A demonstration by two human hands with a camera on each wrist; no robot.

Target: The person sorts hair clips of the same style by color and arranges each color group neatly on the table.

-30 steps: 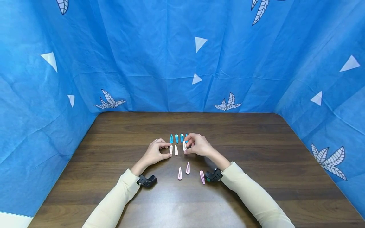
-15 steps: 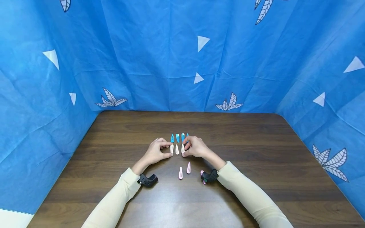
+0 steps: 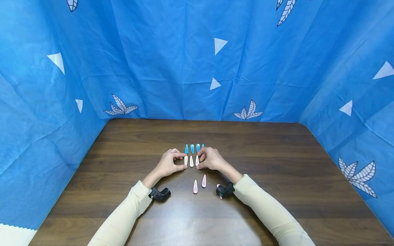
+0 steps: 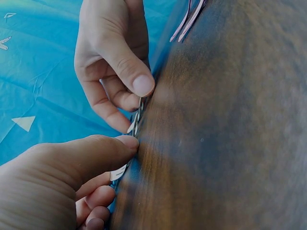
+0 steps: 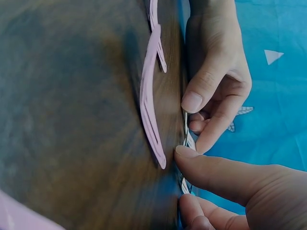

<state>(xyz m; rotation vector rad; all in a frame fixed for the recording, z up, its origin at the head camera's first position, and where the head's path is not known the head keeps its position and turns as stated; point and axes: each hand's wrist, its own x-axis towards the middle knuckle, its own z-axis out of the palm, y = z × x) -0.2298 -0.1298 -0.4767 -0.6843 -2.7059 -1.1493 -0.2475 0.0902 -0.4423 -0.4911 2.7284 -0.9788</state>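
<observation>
Three white snap hair clips lie side by side in a row in the head view. My left hand [image 3: 169, 163] pinches the leftmost white hair clip [image 3: 186, 161] by its two ends, between thumb and forefinger. On the row's other end, my right hand [image 3: 212, 159] pinches the right white hair clip [image 3: 197, 160] the same way. The middle white hair clip [image 3: 191, 161] lies untouched between both hands. Just beyond stands a row of several blue hair clips [image 3: 192, 148]; my right fingers partly cover the rightmost one. In both wrist views the thumbs press close over the tabletop.
Nearer the body lie two pink hair clips, one left [image 3: 195, 186] and one right [image 3: 204, 181]. A third pink hair clip [image 3: 219, 196] is partly hidden under the right wrist camera [image 3: 226, 189]. Blue patterned cloth [image 3: 184, 68] surrounds the brown wooden table [image 3: 138, 136].
My right hand has moved slightly left and nearer, bringing its white hair clip down into line beside the middle one. My left hand keeps its grip on the leftmost clip. The view shifts slightly.
</observation>
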